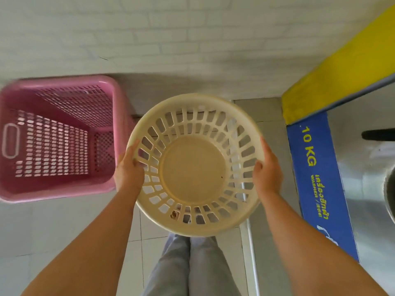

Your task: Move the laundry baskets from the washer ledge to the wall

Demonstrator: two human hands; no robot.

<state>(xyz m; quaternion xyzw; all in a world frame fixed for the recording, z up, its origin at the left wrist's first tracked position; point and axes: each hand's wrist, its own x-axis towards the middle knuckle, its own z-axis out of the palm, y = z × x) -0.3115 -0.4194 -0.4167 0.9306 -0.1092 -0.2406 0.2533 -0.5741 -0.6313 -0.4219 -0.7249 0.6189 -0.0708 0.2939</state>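
Observation:
A round cream laundry basket [193, 167] with slotted sides hangs in the air over the floor, held between both hands. My left hand [129, 170] grips its left rim and my right hand [267, 170] grips its right rim. The basket is empty apart from a small brown scrap near its front wall. A square pink laundry basket [57, 135] with perforated walls stands on the floor to the left, close to the white brick wall [171, 35].
A washer [363, 167] with a blue "10 KG" label and yellow top strip stands at the right, on a raised ledge [254, 110]. Grey tiled floor [53, 227] lies below, with my legs in grey trousers at the bottom centre.

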